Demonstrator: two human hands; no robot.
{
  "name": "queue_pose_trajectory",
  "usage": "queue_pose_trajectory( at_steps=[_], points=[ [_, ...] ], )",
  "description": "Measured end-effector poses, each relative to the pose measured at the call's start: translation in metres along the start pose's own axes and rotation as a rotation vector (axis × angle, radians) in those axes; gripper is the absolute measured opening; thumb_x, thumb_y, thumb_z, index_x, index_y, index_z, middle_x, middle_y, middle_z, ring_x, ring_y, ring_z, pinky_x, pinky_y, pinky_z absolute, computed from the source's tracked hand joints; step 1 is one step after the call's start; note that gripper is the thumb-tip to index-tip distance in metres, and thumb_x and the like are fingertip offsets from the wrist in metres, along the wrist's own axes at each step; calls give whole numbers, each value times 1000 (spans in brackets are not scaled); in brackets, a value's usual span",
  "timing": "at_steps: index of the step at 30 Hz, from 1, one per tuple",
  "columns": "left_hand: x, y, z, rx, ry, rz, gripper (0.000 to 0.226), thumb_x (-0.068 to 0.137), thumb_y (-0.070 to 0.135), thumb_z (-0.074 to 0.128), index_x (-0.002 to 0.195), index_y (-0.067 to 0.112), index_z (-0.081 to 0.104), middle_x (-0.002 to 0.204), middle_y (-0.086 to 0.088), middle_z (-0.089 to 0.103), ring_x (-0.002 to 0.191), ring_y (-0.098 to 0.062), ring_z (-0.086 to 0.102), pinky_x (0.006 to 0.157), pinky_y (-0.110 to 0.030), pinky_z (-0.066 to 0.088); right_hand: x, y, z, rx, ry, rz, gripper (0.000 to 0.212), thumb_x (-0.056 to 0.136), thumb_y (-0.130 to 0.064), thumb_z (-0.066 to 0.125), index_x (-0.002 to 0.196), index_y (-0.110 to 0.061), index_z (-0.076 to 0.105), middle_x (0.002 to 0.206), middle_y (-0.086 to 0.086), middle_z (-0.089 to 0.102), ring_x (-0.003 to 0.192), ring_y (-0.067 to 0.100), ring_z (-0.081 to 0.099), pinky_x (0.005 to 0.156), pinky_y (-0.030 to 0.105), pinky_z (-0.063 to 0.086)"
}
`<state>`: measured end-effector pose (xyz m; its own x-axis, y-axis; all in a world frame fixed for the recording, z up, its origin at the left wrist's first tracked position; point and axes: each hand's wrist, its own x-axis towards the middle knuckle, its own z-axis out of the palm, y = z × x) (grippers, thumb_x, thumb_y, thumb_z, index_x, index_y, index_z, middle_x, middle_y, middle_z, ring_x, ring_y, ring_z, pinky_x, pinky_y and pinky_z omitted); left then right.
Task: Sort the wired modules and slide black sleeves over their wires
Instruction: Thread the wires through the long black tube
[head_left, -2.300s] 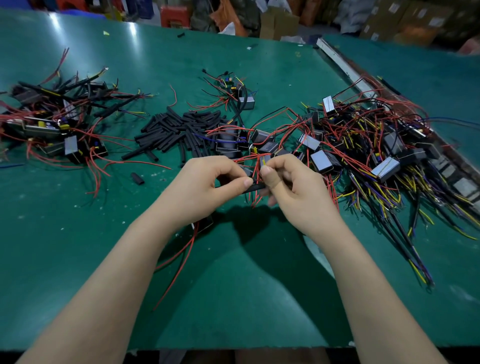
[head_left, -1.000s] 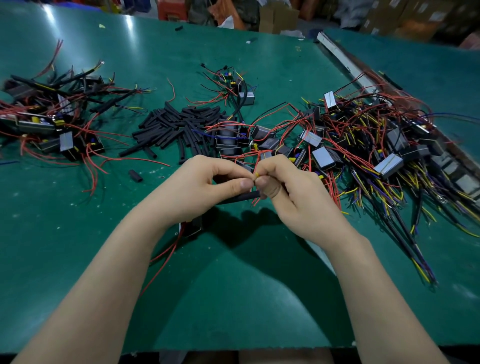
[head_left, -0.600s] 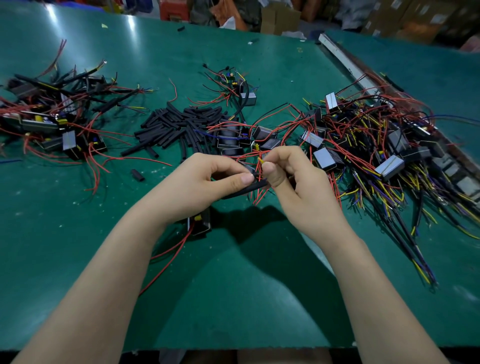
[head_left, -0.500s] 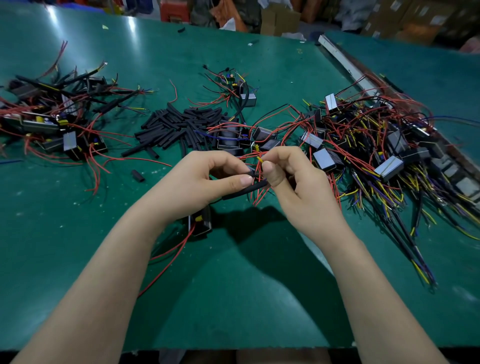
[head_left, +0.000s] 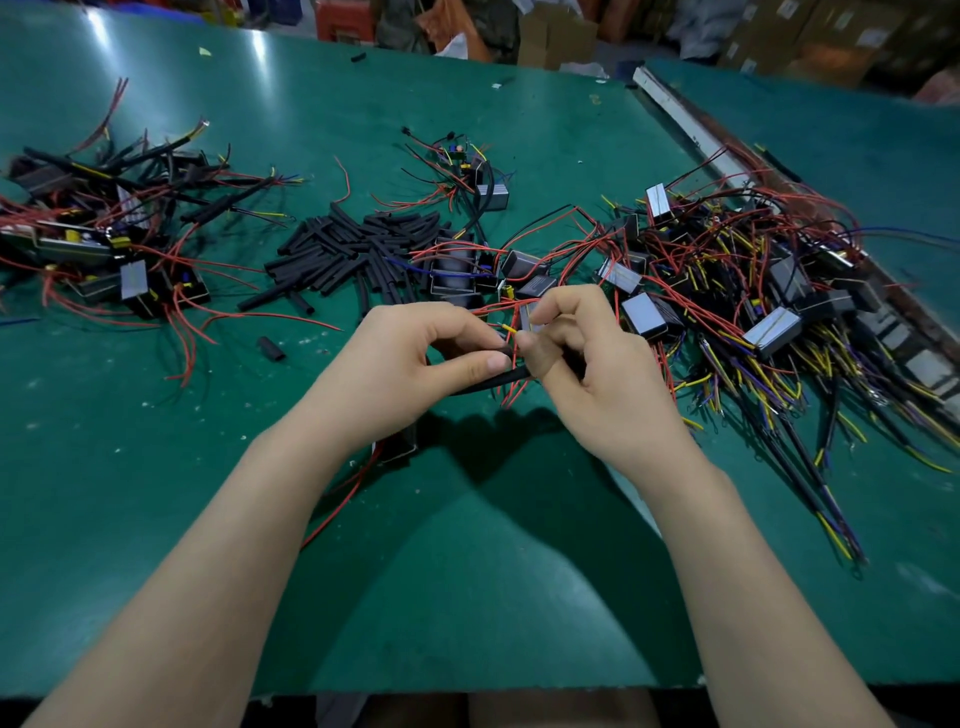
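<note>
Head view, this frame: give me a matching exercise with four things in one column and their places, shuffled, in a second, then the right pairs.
Things:
1. pile of loose black sleeves
2. big tangle of wired modules
3. single short sleeve piece
4. black sleeve being worked

Places:
A. pinched between the left hand and the right hand
B. lying alone on the green table, left of the left hand
C. heaped at the table's middle, beyond the hands
D. spread over the table's right side

Pairs: 1-C, 2-D, 3-B, 4-A
</note>
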<state>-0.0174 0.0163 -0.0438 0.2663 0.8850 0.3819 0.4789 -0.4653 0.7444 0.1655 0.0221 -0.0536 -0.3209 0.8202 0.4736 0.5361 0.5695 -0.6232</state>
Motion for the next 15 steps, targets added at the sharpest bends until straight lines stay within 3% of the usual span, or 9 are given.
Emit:
queue_pose_trajectory(
  at_steps=[3,6,10,12,15],
  points=[
    [1,-1,1,60,8,15,13,79,22,72,87,12,74,77,16,63,65,13,53,61,0,33,0,-2,0,-44,-43,-29,11,95,-34,47,99,-34,37,82,-12,61,68,12,47,65,40,47],
    [2,-2,2,68,3,1,10,79,22,72,87,16,74,75,20,62,63,14,52,61,0,33,-1,-3,1,-28,-53,-31,9,95,-33,45,100,-33,37,78,-14,60,75,15,54,71,43,49],
    [3,-3,1,-37,6,-66,12,79,23,72,81,33,67,72,19,65,63,10,54,63,-3,36,0,-5,3,104,11,-14,7,96,-30,48,100,-34,44,81,-13,61,78,15,57,73,37,47],
    [3,0,0,-66,24,-69,11,80,18,73,81,28,67,71,16,65,56,11,51,57,-2,34,1,-5,2,178,27,-1,4,95,-30,50,97,-33,49,81,-7,61,75,15,55,71,35,47],
    [2,5,1,-82,29,-54,5,81,11,72,85,12,69,71,11,63,45,14,45,49,1,30,1,-5,1,254,13,63,7,90,-33,57,94,-39,55,80,-17,63,76,6,57,71,25,46]
  ],
)
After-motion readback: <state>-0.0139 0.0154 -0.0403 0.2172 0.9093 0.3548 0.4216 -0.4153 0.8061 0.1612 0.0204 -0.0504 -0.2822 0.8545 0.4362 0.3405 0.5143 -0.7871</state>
